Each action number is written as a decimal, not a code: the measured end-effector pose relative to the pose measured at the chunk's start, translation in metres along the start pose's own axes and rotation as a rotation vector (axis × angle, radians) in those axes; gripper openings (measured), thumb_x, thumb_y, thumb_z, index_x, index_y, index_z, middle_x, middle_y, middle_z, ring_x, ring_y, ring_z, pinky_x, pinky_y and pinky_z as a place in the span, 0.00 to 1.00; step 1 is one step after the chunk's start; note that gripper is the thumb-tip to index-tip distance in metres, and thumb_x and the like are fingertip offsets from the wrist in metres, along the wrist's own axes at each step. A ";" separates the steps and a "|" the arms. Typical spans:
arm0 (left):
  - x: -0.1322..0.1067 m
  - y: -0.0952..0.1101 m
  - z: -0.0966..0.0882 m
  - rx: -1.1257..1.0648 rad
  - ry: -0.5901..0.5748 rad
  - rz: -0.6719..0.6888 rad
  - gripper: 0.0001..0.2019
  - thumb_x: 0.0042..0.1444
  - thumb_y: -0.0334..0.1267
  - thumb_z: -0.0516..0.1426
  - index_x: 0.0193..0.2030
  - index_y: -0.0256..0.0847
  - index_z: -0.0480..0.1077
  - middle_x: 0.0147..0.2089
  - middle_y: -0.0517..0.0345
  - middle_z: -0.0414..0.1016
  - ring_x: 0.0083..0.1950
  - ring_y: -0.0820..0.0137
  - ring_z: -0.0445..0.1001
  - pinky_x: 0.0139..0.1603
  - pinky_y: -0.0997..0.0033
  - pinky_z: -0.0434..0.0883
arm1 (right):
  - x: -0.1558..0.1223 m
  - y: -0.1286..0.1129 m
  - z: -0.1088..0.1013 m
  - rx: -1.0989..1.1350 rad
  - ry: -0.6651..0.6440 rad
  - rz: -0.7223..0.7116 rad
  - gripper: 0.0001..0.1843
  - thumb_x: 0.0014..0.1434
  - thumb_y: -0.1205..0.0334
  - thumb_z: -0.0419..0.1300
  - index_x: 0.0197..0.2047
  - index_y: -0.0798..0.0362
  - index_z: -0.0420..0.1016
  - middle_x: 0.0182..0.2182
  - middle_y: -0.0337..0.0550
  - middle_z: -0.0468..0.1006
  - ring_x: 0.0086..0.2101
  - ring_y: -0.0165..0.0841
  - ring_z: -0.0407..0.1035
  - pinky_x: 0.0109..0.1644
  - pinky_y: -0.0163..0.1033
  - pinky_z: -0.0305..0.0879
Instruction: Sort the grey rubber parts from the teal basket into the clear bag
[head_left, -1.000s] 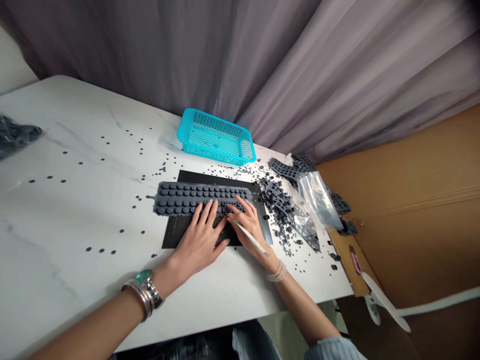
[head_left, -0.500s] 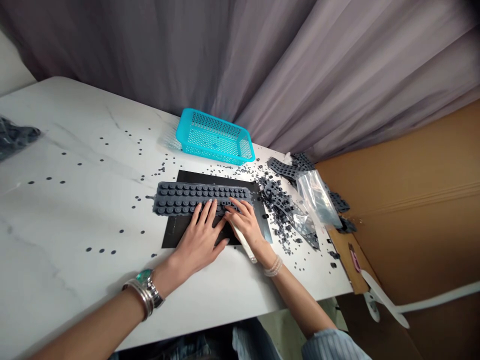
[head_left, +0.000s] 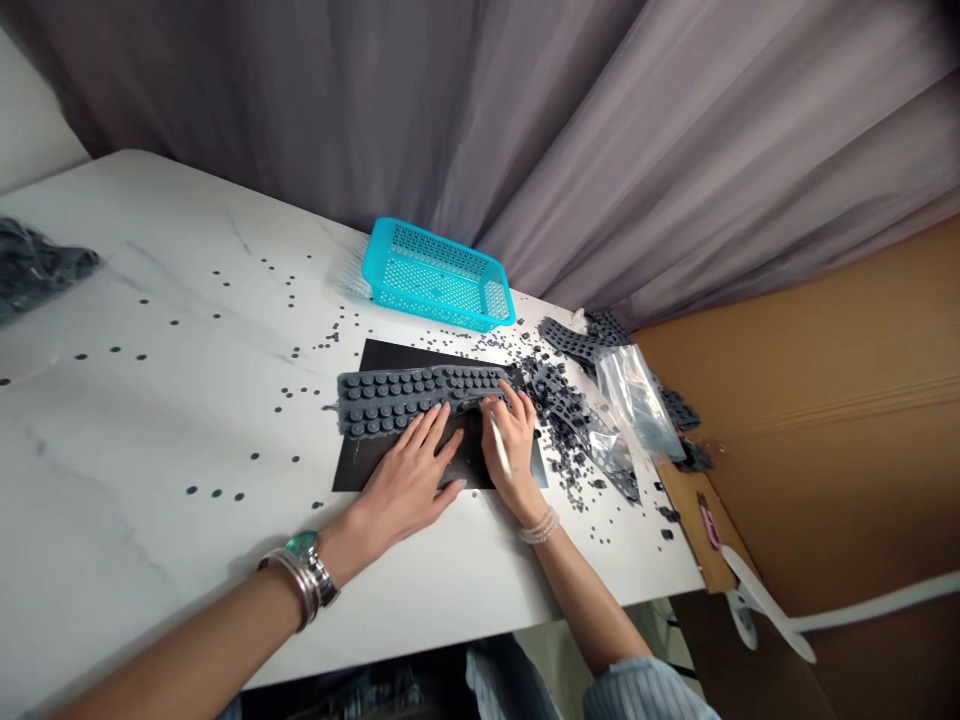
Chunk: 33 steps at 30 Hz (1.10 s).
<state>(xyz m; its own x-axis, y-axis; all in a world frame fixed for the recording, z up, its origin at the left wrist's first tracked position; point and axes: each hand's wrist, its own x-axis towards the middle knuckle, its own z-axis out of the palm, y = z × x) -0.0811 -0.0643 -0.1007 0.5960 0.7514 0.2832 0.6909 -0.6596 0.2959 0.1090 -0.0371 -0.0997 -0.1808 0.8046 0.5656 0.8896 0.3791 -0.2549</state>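
A dark grey rubber sheet [head_left: 386,402] with rows of round raised studs lies on a black mat [head_left: 351,470]. Its right part is bent and raised along the lower edge. My left hand [head_left: 405,475] rests with spread fingers, its fingertips touching the sheet's lower edge near the middle. At the right end, my right hand [head_left: 514,450] is closed round a slim white stick-like tool [head_left: 499,445], and its fingers are at the sheet's edge. The tool's tip and part of the sheet are hidden by the fingers.
A blue perforated basket [head_left: 439,280] stands behind the mat. Loose black pieces [head_left: 559,400] and a clear plastic bag [head_left: 637,395] lie to the right. Small dark discs [head_left: 216,492] are scattered on the white table [head_left: 165,420]. A filled bag [head_left: 41,265] sits far left.
The sheet has shifted right, and its right part has bent up. My right hand has moved slightly right and turned with the white tool. My left hand has slid a little right along with the sheet.
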 end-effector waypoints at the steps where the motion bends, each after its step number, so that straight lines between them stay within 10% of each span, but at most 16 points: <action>1: 0.000 0.000 0.000 0.003 -0.002 0.004 0.30 0.62 0.51 0.48 0.66 0.36 0.60 0.73 0.37 0.46 0.73 0.53 0.47 0.70 0.54 0.51 | 0.000 0.004 -0.001 0.000 0.031 0.037 0.11 0.66 0.69 0.48 0.42 0.49 0.71 0.40 0.48 0.80 0.60 0.43 0.62 0.63 0.60 0.51; 8: 0.002 0.002 -0.006 0.040 0.006 0.018 0.29 0.62 0.52 0.48 0.65 0.37 0.62 0.69 0.35 0.56 0.71 0.50 0.51 0.70 0.46 0.49 | -0.006 0.029 -0.030 0.072 0.145 0.205 0.09 0.66 0.62 0.51 0.40 0.51 0.72 0.43 0.53 0.79 0.55 0.44 0.66 0.55 0.59 0.64; 20: 0.012 0.005 -0.008 0.101 0.030 -0.010 0.28 0.62 0.50 0.48 0.65 0.37 0.62 0.67 0.39 0.61 0.68 0.48 0.56 0.70 0.40 0.43 | -0.016 0.004 -0.011 0.180 0.019 -0.034 0.10 0.62 0.67 0.57 0.47 0.48 0.72 0.42 0.46 0.81 0.44 0.36 0.76 0.49 0.46 0.70; 33: 0.012 -0.003 -0.001 0.060 -0.022 0.037 0.30 0.62 0.53 0.47 0.65 0.34 0.62 0.71 0.41 0.53 0.71 0.51 0.51 0.70 0.42 0.45 | -0.017 0.002 -0.015 0.056 -0.144 -0.279 0.06 0.65 0.69 0.53 0.41 0.51 0.70 0.50 0.50 0.80 0.54 0.38 0.71 0.54 0.49 0.61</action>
<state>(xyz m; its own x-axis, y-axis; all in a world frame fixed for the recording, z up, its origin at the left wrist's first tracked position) -0.0761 -0.0534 -0.0973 0.6299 0.7273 0.2725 0.6913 -0.6850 0.2301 0.1205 -0.0568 -0.0979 -0.4759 0.7211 0.5035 0.7735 0.6157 -0.1507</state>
